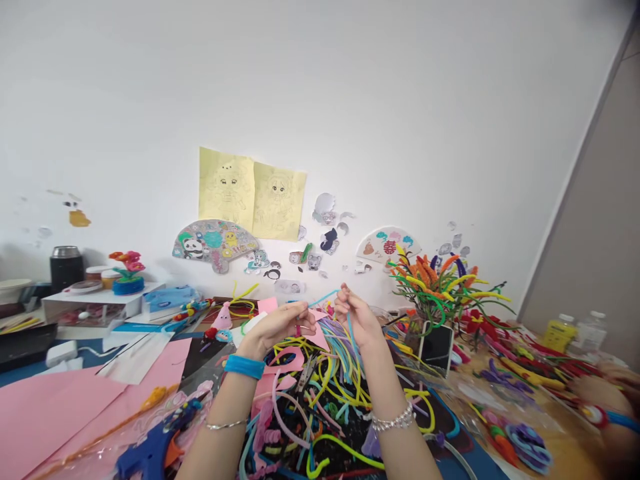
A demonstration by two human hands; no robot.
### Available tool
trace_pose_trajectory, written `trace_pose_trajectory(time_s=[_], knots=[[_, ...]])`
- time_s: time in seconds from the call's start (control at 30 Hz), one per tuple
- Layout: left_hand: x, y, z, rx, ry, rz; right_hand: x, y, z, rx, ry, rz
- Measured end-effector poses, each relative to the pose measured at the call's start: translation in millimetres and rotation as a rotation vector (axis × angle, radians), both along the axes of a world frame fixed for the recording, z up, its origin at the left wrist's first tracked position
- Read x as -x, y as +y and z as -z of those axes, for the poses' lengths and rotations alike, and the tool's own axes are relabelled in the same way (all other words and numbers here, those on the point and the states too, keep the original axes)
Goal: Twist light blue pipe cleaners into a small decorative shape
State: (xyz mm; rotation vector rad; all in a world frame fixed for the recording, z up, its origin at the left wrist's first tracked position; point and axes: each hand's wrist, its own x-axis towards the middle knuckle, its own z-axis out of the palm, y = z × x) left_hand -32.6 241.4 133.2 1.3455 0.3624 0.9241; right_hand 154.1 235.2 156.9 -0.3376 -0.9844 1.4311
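A light-blue pipe cleaner [324, 298] stretches between my two hands above the cluttered table. My left hand [277, 327] pinches one end between thumb and fingertips; its wrist wears a blue band [245, 367]. Closed on the other part is my right hand [359, 321], with the loose end hanging down along the palm. Below my hands lies a heap of yellow, blue, purple and pink pipe cleaners [345, 347]. A pair of scissors [306, 373] rests among them, partly covered.
A blue glue gun [150, 450] lies front left beside pink paper sheets [55, 407]. A bunch of pipe-cleaner flowers [443, 283] stands behind a phone [436, 347]. Bottles [559, 332] stand at right, near another person's arm [610, 400]. The white wall [320, 87] closes off the back.
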Motion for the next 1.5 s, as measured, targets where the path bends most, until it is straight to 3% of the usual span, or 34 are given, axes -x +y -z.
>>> trace_pose_trajectory(time_s=[0.23,0.43,0.7,0.83,1.03,1.2,1.3,1.5], knots=[[-29.1,-7.8,4.1,-0.114,0.131,0.089,3.2,-1.3,-4.4,-0.03,0.158,0.08],[-33.8,-11.0,4.6,-0.224,0.335,0.113,11.4,-2.8,0.1,0.033,0.139,0.122],[-52.4,-20.4,6.2,-0.277,0.518,0.383,2.6,-1.1,-0.9,0.111,0.065,0.192],[-52.5,-17.7,8.3,-0.161,0.48,0.311,-11.6,3.5,-1.7,0.151,0.037,0.292],[-54.1,-11.6,12.4,0.042,0.342,0.084,-30.1,17.3,4.4,0.177,0.025,0.592],[-50.3,-6.5,8.6,0.072,0.168,-0.027,-34.1,12.7,2.9,0.122,-0.153,0.55],[-42.8,-6.2,5.6,0.093,0.113,-0.02,-29.6,8.4,0.7,0.049,-0.243,0.565],[-34.0,-10.1,5.1,0.103,0.178,0.101,-27.5,9.0,0.8,-0.078,-0.291,0.849]])
